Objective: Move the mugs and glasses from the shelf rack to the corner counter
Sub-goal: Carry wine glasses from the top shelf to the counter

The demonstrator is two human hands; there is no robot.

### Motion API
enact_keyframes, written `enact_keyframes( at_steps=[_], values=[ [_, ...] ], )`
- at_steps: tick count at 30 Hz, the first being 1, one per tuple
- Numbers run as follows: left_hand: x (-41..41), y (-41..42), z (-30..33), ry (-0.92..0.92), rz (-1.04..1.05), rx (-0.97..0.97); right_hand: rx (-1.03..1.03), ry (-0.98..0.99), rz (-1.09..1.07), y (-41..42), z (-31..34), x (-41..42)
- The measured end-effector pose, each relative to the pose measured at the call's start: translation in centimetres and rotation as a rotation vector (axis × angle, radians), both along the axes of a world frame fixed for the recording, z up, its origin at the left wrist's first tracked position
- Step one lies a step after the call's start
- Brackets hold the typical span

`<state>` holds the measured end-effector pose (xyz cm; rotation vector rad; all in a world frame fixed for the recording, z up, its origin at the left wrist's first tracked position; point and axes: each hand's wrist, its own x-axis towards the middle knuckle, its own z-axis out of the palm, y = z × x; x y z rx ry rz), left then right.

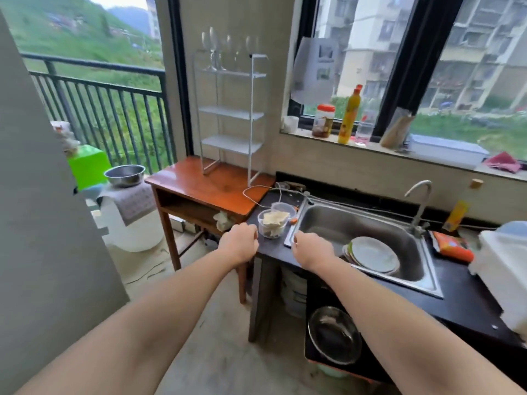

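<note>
- Left hand (239, 243) stretched forward over the near corner of the black worktop (462, 303), fingers loosely curled, holding nothing.
- Right hand (312, 250) stretched forward beside it at the left rim of the stainless steel sink (422, 283), fingers loosely curled, holding nothing.
- Four clear stemmed wine glasses (229, 48) upright on the top tier of the white metal shelf rack (231, 114), well apart from both hands; three lower tiers bare.
- Rack standing on the reddish-brown wooden side table (199, 183), against the wall at the corner by the balcony railing.
- Clear plastic tub with pale food inside (272, 223) on the worktop between the hands, a second clear tub just behind it.
- Stack of pale round plates (373, 255) lying in the sink basin.
- Tall yellow squeeze bottle (350, 115) and red-lidded jar (323, 121) on the window sill.
</note>
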<state>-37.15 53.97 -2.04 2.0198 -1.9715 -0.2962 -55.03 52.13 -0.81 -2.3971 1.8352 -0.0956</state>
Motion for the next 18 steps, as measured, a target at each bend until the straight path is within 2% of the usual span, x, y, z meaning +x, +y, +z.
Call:
enact_keyframes(
  at_steps=[9, 18],
  values=[
    [13.0, -10.6, 1.6, 0.049, 0.185, 0.034, 0.000, 0.058, 0.186, -14.6, 1.6, 13.4],
    [25.3, -22.5, 4.1, 0.066, 0.139, -0.074, -0.080, -0.061, 0.131, -25.8, 4.9, 25.7]
  ],
)
